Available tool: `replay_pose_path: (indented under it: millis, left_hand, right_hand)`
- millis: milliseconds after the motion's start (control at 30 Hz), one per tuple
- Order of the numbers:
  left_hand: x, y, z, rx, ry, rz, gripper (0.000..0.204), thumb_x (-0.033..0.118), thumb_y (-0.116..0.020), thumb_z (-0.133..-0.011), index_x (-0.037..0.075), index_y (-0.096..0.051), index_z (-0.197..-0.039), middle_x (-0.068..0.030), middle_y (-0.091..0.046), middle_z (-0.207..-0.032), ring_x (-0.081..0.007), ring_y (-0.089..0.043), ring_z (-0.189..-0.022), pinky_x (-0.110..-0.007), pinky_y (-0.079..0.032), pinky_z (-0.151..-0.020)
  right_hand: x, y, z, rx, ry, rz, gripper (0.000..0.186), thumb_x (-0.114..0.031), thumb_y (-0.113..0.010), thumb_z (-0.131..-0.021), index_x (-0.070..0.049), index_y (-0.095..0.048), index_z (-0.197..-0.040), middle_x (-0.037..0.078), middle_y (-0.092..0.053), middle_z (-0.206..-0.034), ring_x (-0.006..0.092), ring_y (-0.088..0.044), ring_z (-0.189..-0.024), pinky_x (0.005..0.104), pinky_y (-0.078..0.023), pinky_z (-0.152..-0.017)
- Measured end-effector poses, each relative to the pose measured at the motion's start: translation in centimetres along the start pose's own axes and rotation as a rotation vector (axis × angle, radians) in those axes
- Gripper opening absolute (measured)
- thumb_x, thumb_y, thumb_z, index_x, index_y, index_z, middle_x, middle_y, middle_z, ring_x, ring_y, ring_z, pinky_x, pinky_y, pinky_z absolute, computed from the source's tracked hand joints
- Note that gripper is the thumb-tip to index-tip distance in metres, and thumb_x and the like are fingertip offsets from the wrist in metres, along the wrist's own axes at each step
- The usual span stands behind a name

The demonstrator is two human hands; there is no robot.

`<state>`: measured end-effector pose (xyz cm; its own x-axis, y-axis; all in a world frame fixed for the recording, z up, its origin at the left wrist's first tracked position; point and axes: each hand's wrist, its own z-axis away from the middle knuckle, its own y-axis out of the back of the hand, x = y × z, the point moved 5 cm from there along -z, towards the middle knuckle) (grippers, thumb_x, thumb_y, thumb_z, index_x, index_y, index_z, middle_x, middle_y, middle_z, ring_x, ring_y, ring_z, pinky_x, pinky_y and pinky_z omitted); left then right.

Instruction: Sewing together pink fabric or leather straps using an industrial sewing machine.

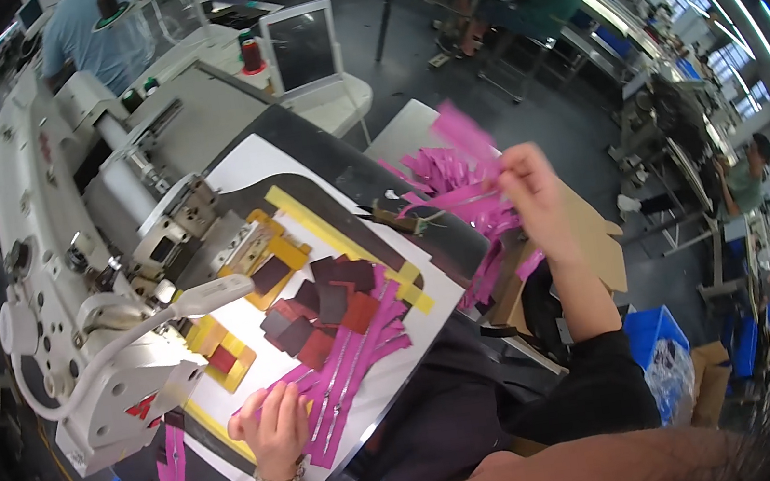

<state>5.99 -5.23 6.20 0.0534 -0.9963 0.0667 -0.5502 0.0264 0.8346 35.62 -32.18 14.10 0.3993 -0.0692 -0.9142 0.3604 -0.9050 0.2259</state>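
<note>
Beyond and left of the left fingers (283, 410), a large white sewing machine (44, 237), lamp-lit front end nearest to them. Under the left fingers and reaching away past them, a dark tabletop (323, 141), with a white sheet (431, 332) laid on it; right edge of the sheet slanting away between left fingers and right fingers (519, 164). Just left of and below the right fingers, well apart from the left ones, a loose heap of pink strips (439, 170) beside the tabletop's right end; right fingers clearly the nearer. Below and right of those same fingers, a cardboard box (599, 241), close in on that side; more room, by the look of it, leftward over the sheet's edge. Just right of the left fingers, a flat row of pink strips (354, 371), long axis running away and to the right. Ahead of the left fingers, two yellow frames (289, 250); farther off, a band of yellow tape (314, 221). Between frames and row, dark red and brown squares (330, 301), some against the strips. Up and leftward from the right fingers, one raised strip (460, 128), blurred, long axis tilted away; apparently pinched at its lower end, with little gap between fingertips. Left fingers curled and bunched at the row's left side, a bit of pink just past them; impossible to tell whether gripped.
</note>
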Motion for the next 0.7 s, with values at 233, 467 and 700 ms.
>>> replay_pose_path:
  millis: [233,467,700]
  left_hand:
    - [-0.2,-0.3,0.2,-0.017,-0.016,-0.022,0.014,0.021,-0.069,-0.081,0.013,-0.071,-0.092,0.0030,-0.068,-0.094,-0.0176,-0.056,-0.099,-0.037,-0.028,-0.088]
    - [0.0,-1.1,0.1,-0.048,-0.031,-0.005,0.015,0.016,-0.067,-0.081,0.009,-0.069,-0.093,-0.0003,-0.067,-0.092,-0.0200,-0.055,-0.099,-0.038,-0.029,-0.088]
    - [-0.5,-0.6,0.1,-0.053,0.002,-0.006,0.013,0.013,-0.068,-0.080,0.009,-0.069,-0.093,-0.0003,-0.067,-0.091,-0.0204,-0.055,-0.099,-0.039,-0.029,-0.088]
  right_hand:
    - [0.6,18.0,3.6,0.687,0.122,-0.100,0.013,-0.020,-0.052,-0.098,-0.007,-0.053,-0.101,0.004,-0.060,-0.080,0.0097,-0.054,-0.073,0.0231,-0.042,-0.067]
    - [12.6,26.9,8.7,0.804,-0.183,0.038,0.020,-0.018,-0.054,-0.097,-0.003,-0.056,-0.110,0.002,-0.058,-0.076,0.0087,-0.051,-0.066,0.0228,-0.040,-0.059]
    - [17.8,28.7,10.0,0.351,-0.522,0.185,0.021,-0.014,-0.056,-0.094,-0.008,-0.057,-0.114,-0.002,-0.061,-0.085,0.0074,-0.056,-0.083,0.0219,-0.041,-0.070]
